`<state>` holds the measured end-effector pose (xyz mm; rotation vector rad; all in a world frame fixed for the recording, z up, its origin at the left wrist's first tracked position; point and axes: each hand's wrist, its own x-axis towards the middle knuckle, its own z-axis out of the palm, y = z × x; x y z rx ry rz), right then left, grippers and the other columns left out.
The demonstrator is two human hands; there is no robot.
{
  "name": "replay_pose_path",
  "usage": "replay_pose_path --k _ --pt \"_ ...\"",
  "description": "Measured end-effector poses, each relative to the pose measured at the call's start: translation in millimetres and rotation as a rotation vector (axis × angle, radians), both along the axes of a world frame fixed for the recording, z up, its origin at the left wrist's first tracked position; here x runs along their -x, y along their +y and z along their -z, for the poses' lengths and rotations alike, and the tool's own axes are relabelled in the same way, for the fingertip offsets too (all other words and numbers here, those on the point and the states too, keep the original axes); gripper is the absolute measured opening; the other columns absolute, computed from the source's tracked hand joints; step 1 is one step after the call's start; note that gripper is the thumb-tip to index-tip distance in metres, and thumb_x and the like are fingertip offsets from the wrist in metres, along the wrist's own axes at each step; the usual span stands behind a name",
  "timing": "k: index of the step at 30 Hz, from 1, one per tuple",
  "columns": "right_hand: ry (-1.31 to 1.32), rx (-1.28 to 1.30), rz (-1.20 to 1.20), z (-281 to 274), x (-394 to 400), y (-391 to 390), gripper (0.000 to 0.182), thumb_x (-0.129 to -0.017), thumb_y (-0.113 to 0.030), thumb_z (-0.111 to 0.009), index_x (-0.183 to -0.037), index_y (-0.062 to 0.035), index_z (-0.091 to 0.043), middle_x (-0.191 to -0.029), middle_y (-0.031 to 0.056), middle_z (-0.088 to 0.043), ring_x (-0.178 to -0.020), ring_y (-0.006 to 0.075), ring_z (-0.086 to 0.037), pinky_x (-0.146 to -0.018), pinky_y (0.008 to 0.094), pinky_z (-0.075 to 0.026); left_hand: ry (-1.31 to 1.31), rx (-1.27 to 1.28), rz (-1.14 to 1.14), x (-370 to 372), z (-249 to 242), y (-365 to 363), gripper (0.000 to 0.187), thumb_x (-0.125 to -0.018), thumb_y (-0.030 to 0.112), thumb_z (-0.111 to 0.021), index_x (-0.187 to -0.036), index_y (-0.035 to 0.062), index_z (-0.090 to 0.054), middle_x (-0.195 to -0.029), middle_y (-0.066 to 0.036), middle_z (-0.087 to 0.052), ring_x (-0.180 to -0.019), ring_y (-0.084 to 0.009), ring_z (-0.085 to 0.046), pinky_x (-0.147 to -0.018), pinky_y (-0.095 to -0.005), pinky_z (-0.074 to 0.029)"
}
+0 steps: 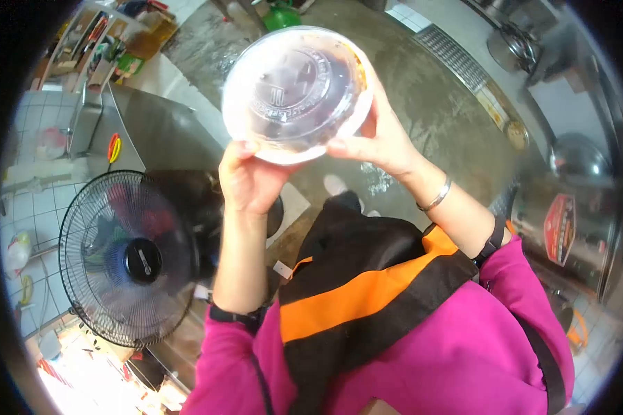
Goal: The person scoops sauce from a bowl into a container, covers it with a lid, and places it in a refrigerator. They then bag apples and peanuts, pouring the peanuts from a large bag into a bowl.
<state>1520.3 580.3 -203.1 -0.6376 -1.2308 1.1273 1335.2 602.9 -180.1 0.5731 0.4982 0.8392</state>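
Both hands hold up a round takeout bowl (294, 93) with a clear embossed plastic lid, close to the camera. Glare washes out its left side, and something brownish-orange shows at the right edge under the lid. My left hand (249, 180) grips the near left rim, thumb on top and the other fingers hidden beneath. My right hand (377, 142) is closed on the right side, its thumb at the near rim and its fingers behind the bowl. A metal bracelet (436, 195) circles the right wrist.
A black standing fan (142, 261) is at the left, below a metal counter (159, 124) where scissors (114, 148) with red and yellow handles hang. Wet concrete floor (436, 117) lies ahead. Right are a drain grate (452, 57), a metal bowl (578, 155) and a steel appliance (533, 214).
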Motion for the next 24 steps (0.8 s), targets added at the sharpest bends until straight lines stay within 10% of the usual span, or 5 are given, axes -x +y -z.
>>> replay_pose_path --k 10,16,24 --pt "0.095 0.168 -0.144 -5.6 -1.7 140.0 0.104 -0.056 -0.009 -0.077 -0.135 -0.0062 -0.008 -0.133 0.0087 -0.023 -0.123 0.0182 -0.023 -0.102 0.0328 -0.02 -0.041 0.01 -0.105 0.8 1.6 129.2 0.075 -0.062 0.021 -0.048 -0.13 0.0021 -0.023 -0.131 -0.021 -0.03 -0.119 -0.0391 -0.032 -0.097 -0.0554 -0.025" --pt "0.375 0.566 -0.446 -13.0 -21.0 255.0 0.055 -0.089 -0.043 -0.034 -0.127 -0.0035 -0.034 -0.126 0.0094 -0.04 -0.117 0.0165 -0.037 -0.097 0.0336 -0.03 -0.078 0.107 -0.237 18.4 9.5 189.2 0.069 -0.061 0.011 -0.047 -0.126 -0.0018 -0.028 -0.125 -0.02 -0.037 -0.114 -0.037 -0.038 -0.093 -0.0533 -0.032" --pt "0.045 0.797 -0.957 -14.1 14.4 421.4 0.035 -0.087 -0.034 -0.045 -0.107 -0.007 -0.054 -0.101 0.0053 -0.059 -0.089 0.0123 -0.057 -0.078 0.0281 -0.047 -0.097 0.153 -0.502 20.3 10.9 250.3 0.071 -0.059 0.014 -0.047 -0.126 -0.0012 -0.029 -0.122 -0.02 -0.04 -0.11 -0.0381 -0.041 -0.092 -0.0537 -0.033"
